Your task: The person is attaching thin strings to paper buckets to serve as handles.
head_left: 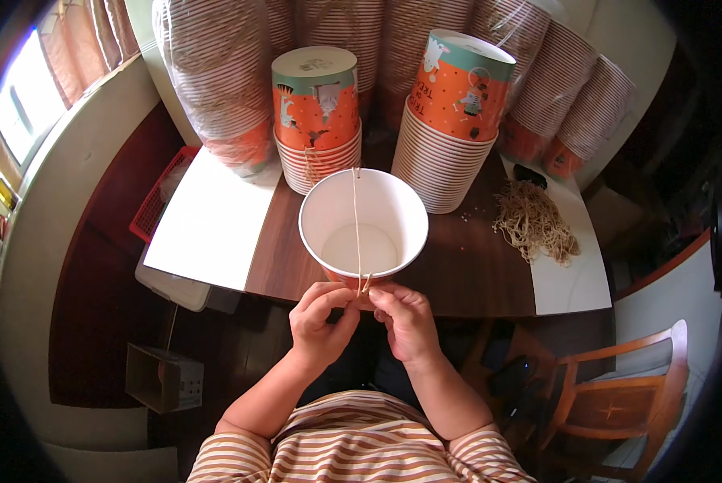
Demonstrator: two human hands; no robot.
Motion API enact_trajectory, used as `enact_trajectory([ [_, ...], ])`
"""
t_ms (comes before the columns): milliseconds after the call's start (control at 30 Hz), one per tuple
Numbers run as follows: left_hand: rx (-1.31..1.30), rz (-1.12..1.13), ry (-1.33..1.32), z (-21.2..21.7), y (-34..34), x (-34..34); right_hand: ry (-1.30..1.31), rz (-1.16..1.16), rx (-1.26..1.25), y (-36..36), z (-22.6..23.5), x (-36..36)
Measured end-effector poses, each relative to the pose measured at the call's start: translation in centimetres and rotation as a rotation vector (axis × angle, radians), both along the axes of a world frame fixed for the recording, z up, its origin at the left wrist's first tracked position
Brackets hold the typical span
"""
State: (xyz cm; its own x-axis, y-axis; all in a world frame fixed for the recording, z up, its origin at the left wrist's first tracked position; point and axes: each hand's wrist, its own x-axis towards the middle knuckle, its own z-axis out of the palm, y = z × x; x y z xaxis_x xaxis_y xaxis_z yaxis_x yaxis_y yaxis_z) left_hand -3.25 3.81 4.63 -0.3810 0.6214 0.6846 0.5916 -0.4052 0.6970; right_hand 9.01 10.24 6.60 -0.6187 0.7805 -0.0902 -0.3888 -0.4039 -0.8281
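Observation:
A large paper bucket (409, 229), white inside, stands upright at the front edge of the table. A thin tan string (356, 217) runs from a hole in its far rim across the mouth to its near rim. There my left hand (322, 315) and my right hand (405, 318) meet, fingertips pinched on the string's near end, where a small loop shows. Whether a knot is formed there I cannot make out. My fingers partly hide the bucket's orange front.
Two stacks of orange and green printed buckets, a left stack (316, 113) and a right stack (449, 121), stand upside down behind. Plastic-wrapped bucket stacks (216, 72) line the back. A heap of tan strings (535, 221) lies at right. A wooden chair (618, 402) stands lower right.

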Motion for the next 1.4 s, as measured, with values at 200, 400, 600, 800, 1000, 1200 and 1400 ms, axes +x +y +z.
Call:
enact_trajectory([
  [200,-0.094,-0.102,-0.165,-0.3,-0.3,-0.1,-0.041,-0.051,0.020,0.2,0.7,-0.5],
  [400,-0.137,-0.293,-0.666,-0.6,-0.6,0.0,0.004,0.039,-0.006,1.0,-0.1,-0.1],
  [600,-0.117,-0.341,-0.823,-1.1,-0.2,-0.3,0.004,-0.022,0.085,1.3,-2.1,-0.1],
  [800,-0.104,-0.335,-0.825,-1.4,-0.1,-0.2,0.044,0.002,0.095,0.8,-1.3,-0.3],
  [1000,-0.095,-0.361,-0.837,-1.2,-0.1,-0.3,0.048,-0.045,0.100,0.6,-1.0,-0.7],
  [1200,-0.135,-0.439,-0.877,-0.9,-0.3,-0.5,-0.077,-0.112,0.261,0.6,-1.2,-0.5],
  [1400,-0.262,-0.385,-0.769,0.9,0.2,0.6,-0.307,-0.171,0.571,0.8,-1.7,0.1],
])
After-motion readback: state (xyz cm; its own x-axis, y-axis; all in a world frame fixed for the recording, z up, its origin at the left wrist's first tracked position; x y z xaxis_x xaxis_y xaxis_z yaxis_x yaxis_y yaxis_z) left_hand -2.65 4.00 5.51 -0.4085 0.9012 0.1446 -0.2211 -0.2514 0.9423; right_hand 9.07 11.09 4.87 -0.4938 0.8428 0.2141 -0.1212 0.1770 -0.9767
